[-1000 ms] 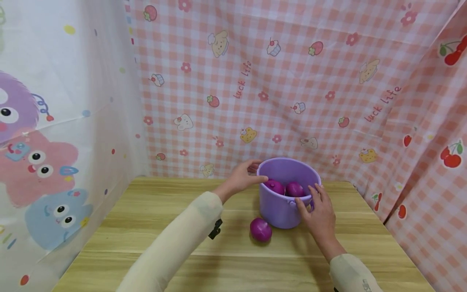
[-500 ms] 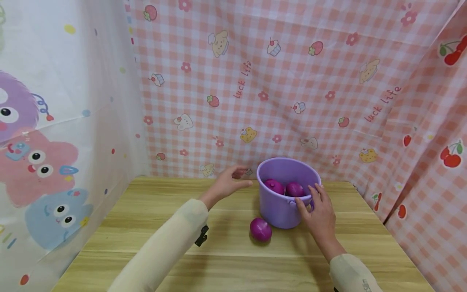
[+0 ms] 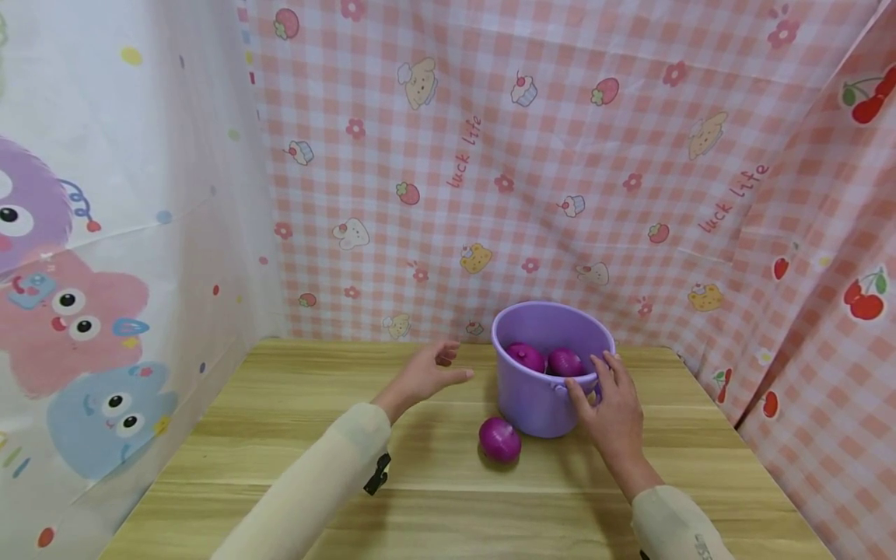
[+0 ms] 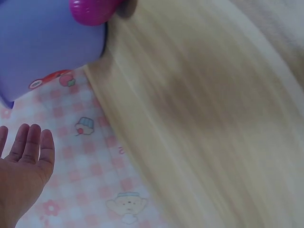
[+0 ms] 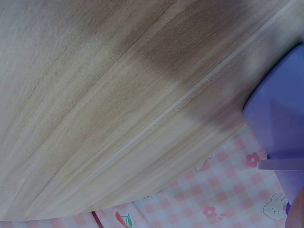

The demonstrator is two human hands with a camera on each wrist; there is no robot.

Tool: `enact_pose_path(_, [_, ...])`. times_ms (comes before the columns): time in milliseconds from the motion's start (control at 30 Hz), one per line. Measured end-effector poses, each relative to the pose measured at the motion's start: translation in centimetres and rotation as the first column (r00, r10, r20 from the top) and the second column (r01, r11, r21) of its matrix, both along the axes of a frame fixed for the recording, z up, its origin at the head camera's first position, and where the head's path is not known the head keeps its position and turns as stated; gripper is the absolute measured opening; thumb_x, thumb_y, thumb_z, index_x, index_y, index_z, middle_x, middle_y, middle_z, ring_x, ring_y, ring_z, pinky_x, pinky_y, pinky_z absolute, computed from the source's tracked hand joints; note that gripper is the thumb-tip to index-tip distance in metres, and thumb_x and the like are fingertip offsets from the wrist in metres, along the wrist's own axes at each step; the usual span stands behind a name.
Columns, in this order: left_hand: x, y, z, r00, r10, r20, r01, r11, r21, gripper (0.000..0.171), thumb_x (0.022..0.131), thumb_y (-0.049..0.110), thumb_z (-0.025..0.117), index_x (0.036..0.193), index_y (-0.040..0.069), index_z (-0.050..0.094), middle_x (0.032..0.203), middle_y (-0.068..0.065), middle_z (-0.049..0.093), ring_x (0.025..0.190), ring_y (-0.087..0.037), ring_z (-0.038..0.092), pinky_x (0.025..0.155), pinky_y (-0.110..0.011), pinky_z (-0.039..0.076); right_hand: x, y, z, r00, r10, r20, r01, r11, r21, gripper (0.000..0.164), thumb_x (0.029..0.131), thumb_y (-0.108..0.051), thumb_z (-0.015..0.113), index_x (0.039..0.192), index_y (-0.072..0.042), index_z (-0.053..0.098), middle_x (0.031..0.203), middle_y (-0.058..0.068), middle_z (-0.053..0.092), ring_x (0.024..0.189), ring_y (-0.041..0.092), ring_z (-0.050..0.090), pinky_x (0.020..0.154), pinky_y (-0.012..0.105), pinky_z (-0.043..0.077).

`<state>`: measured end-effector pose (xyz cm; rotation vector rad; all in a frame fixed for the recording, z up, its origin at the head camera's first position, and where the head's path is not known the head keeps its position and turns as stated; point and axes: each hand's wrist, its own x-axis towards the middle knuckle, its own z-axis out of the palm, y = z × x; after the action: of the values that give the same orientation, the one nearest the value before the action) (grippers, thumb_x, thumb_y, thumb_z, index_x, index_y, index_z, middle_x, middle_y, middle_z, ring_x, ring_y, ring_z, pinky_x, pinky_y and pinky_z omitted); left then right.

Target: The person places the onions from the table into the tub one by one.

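Note:
A purple bucket [image 3: 535, 404] stands upright near the back right of the table. Two red onions [image 3: 565, 362] show inside it, and another red onion [image 3: 500, 440] lies on the tabletop just in front. My right hand [image 3: 613, 416] holds the bucket's right side at the rim, beside the handle's mount; the right wrist view catches only a sliver of this hand at its lower right edge. To the left of the bucket, my left hand [image 3: 423, 375] hovers apart from it with nothing in its grasp. In the left wrist view its fingers [image 4: 32, 142] are loosely extended.
The wood-grain table [image 3: 294, 435] ends at the back against a pink checked cloth [image 3: 392, 155]. A white cartoon-printed cloth [image 3: 175, 257] hangs on the left, and more checked cloth [image 3: 826, 350] on the right.
My left hand has let go of the bucket's left rim and moved left and toward me. The right hand, the bucket and the onions stay where they were.

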<state>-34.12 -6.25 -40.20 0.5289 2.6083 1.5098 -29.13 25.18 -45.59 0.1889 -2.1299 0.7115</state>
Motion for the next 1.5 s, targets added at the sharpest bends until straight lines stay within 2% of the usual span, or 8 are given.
enact_pose_path(267, [0.5,-0.2,-1.9,1.000,-0.008,0.007,0.008,0.999,0.033,0.068,0.086,0.031,0.078,0.142,0.004,0.050,0.130,-0.016,0.058,0.120,-0.033,0.053,0.100,-0.046,0.047,0.1,0.0,0.1,1.000,-0.004,0.010,0.004,1.000,0.006,0.059,0.085,-0.034,0.074,0.129,0.003,0.060,0.138,0.024,0.051,0.133,0.045,0.042,0.102,0.062,0.039])
enact_pose_path(533, [0.9,0.2,-3.8,1.000,-0.005,0.026,0.005,1.000,0.012,0.070,0.084,0.033,0.080,0.141,0.004,0.051,0.128,-0.015,0.059,0.118,-0.032,0.055,0.099,-0.046,0.047,-0.1,0.1,0.0,1.000,-0.006,0.012,0.006,1.000,0.007,0.059,0.084,-0.033,0.073,0.128,0.003,0.060,0.138,0.024,0.051,0.132,0.045,0.042,0.102,0.062,0.039])
enact_pose_path(767, [1.7,1.0,-5.1,0.998,-0.041,0.041,0.041,0.999,-0.013,0.068,0.084,0.031,0.080,0.140,0.004,0.052,0.130,-0.020,0.057,0.118,-0.033,0.055,0.101,-0.049,0.046,-0.1,0.2,0.0,1.000,-0.001,0.008,0.001,1.000,0.010,0.059,0.085,-0.034,0.073,0.128,0.003,0.060,0.138,0.025,0.051,0.132,0.046,0.042,0.103,0.062,0.038])
enact_pose_path(1100, [2.6,2.1,-7.2,0.994,-0.070,0.087,0.070,0.998,0.004,0.071,0.083,0.032,0.081,0.140,0.001,0.051,0.130,-0.022,0.057,0.119,-0.035,0.054,0.100,-0.049,0.046,-0.1,0.1,0.0,1.000,-0.005,0.017,0.005,1.000,0.014,0.059,0.085,-0.034,0.074,0.128,0.004,0.060,0.138,0.025,0.050,0.133,0.045,0.041,0.103,0.062,0.038])
enact_pose_path(1267, [2.9,2.8,-8.0,0.993,-0.074,0.089,0.075,0.997,-0.009,0.071,0.083,0.030,0.082,0.138,-0.001,0.052,0.129,-0.022,0.057,0.117,-0.035,0.055,0.099,-0.049,0.047,-0.1,0.1,0.0,1.000,-0.005,0.015,0.005,1.000,0.017,0.059,0.085,-0.034,0.074,0.128,0.004,0.060,0.138,0.025,0.051,0.133,0.045,0.041,0.103,0.062,0.038])
enact_pose_path(1500, [3.4,3.7,-8.2,0.993,-0.081,0.090,0.084,0.996,-0.028,0.071,0.082,0.029,0.082,0.138,-0.001,0.052,0.131,-0.022,0.056,0.116,-0.034,0.056,0.097,-0.048,0.048,-0.1,0.2,0.0,1.000,-0.003,0.018,0.003,1.000,0.015,0.060,0.085,-0.035,0.074,0.129,0.004,0.059,0.138,0.025,0.050,0.134,0.045,0.041,0.104,0.062,0.038])
